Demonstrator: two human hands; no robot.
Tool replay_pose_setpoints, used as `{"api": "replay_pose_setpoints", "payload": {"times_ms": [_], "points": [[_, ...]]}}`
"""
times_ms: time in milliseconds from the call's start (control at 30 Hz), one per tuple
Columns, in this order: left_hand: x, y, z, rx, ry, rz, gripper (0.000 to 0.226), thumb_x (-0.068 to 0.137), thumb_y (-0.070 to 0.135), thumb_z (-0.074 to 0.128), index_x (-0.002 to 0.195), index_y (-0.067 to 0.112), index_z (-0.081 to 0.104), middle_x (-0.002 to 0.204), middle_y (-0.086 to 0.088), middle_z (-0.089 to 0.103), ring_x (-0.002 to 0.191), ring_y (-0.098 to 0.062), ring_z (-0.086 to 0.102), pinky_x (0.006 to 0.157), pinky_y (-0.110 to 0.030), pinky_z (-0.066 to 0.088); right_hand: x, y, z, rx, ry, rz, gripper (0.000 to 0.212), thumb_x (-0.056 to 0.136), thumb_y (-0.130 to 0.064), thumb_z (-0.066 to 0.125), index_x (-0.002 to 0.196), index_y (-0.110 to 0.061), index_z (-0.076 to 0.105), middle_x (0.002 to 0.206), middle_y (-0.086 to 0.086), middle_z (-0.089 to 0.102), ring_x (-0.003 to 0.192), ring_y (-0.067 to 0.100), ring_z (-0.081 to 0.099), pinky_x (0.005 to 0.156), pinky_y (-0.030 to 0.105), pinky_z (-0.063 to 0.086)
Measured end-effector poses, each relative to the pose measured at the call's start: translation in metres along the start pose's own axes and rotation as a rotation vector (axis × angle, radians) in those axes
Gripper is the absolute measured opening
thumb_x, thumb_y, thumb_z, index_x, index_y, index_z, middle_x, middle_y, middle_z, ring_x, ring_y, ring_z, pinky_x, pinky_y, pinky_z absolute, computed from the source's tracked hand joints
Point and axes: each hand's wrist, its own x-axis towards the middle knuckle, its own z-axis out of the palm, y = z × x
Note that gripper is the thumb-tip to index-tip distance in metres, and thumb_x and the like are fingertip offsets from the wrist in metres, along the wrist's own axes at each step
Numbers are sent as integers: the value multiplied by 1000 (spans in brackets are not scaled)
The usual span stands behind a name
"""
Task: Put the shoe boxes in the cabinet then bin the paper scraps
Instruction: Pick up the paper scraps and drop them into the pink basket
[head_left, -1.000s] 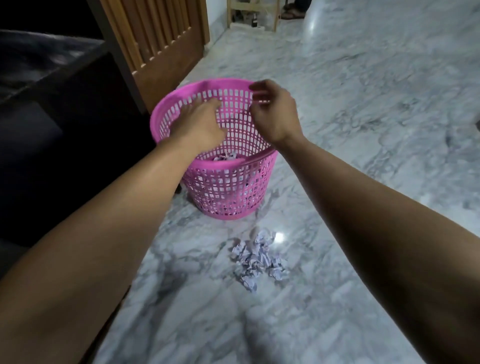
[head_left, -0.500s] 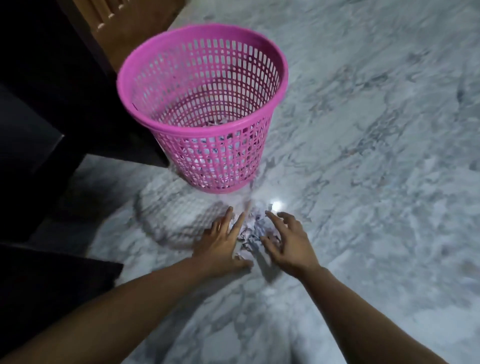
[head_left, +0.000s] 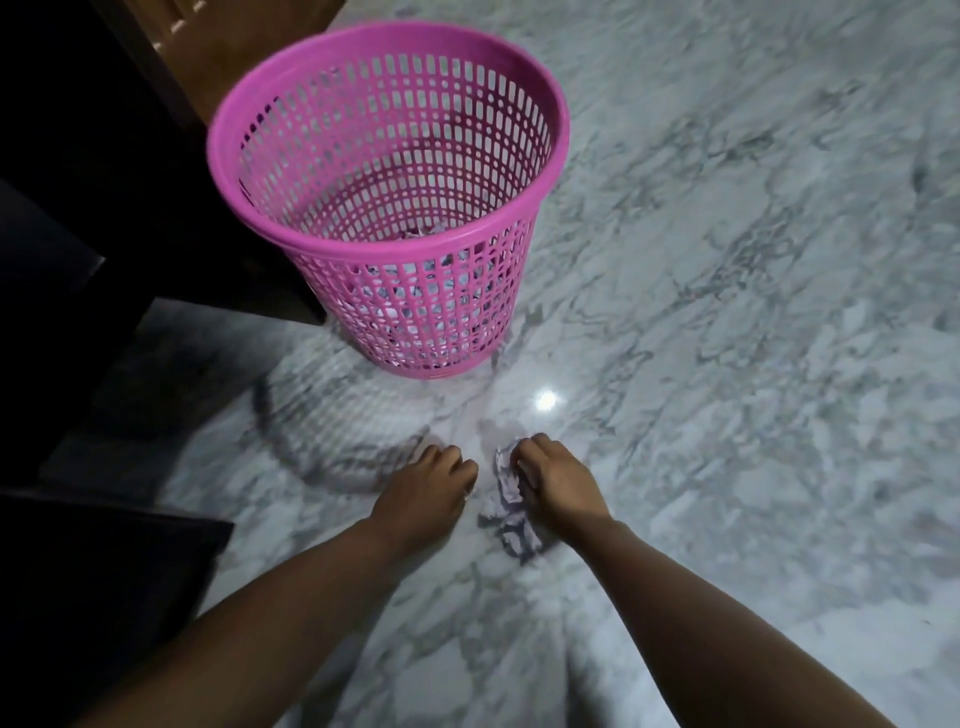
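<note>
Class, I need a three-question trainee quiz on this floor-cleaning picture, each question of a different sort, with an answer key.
1. True or false: the pink plastic lattice waste basket already holds some paper.
2. Which hand visibly grips the crumpled white paper scraps on the grey-veined marble floor? A) left hand B) right hand C) neither
3. Fill in: the basket stands ____ of the hands, farther from the person.

Key: 1 true, paper shows through the lattice near the bottom. 2 B; the left hand's fingers are curled, but what they hold is hidden. 3 ahead.
</note>
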Motion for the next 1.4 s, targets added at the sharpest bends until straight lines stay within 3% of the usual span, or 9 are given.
{"api": "replay_pose_setpoints", "payload": {"times_ms": [200, 400, 600, 733, 900, 1067, 1167, 1267, 1400], "points": [[-11, 1, -12, -234, 40, -112, 3, 84, 23, 46, 85, 24, 43, 82, 4, 54, 74, -23, 50, 62, -41, 47, 3, -1, -14, 440, 87, 243, 28, 81, -18, 44, 96, -29, 65, 94, -10, 67, 85, 13, 64, 77, 32, 52], [-7, 8, -20, -494, 145, -303, 6, 86, 27, 41, 82, 22, 41, 74, 1, 58, 75, -25, 60, 62, -43, 49, 5, -1, -31, 783, 259, 483, 23, 84, -15, 41, 67, -12, 57, 57, 0, 53, 56, 16, 49, 59, 31, 40], [14, 17, -33, -754, 274, -492, 7, 82, 22, 42, 79, 19, 47, 80, -4, 64, 78, -28, 63, 69, -48, 54, 6, -5, -58, 931, 305, 636, 70, 91, -60, 67, 56, -3, 44, 51, 6, 47, 52, 25, 52, 61, 33, 45], [17, 21, -30, -711, 230, -427, 9, 82, 21, 45, 82, 23, 53, 87, 3, 59, 82, -25, 61, 75, -46, 54, -6, 1, -72, 840, 270, 676, 59, 79, -49, 84, 53, -13, 46, 46, 1, 52, 53, 36, 60, 59, 32, 41], [18, 33, -23, -679, 168, -396, 14, 85, 18, 48, 87, 25, 60, 93, 5, 57, 85, -23, 58, 76, -44, 53, -28, 10, -80, 738, 269, 667, 57, 93, -60, 64, 71, -8, 58, 67, -1, 72, 56, 16, 63, 53, 28, 45], [18, 44, -24, -704, 131, -414, 7, 88, 18, 52, 90, 23, 56, 95, 6, 54, 81, -18, 55, 69, -35, 45, -36, 17, -77, 758, 344, 673, 39, 102, -36, 61, 83, -3, 69, 74, 9, 73, 64, 16, 69, 69, 33, 54], [18, 46, -24, -709, 130, -390, 10, 85, 10, 53, 87, 19, 52, 91, 2, 55, 69, -14, 47, 62, -32, 35, -41, 21, -77, 723, 408, 747, 50, 99, -43, 64, 72, 0, 61, 66, 5, 69, 61, 16, 63, 69, 29, 49], [14, 50, -27, -677, 110, -360, 17, 85, 8, 49, 87, 24, 45, 77, 1, 54, 64, -23, 48, 56, -37, 36, -54, 18, -80, 595, 357, 731, 60, 95, -51, 65, 59, -11, 40, 52, 2, 42, 50, 15, 40, 61, 29, 40], [1, 57, -31, -480, 57, -246, 17, 84, 14, 45, 89, 28, 37, 78, 4, 52, 75, -25, 48, 62, -39, 44, -93, 14, -70, 191, 128, 496, 54, 87, -71, 61, 69, -21, 49, 57, -7, 57, 57, 11, 57, 57, 32, 47]]}}
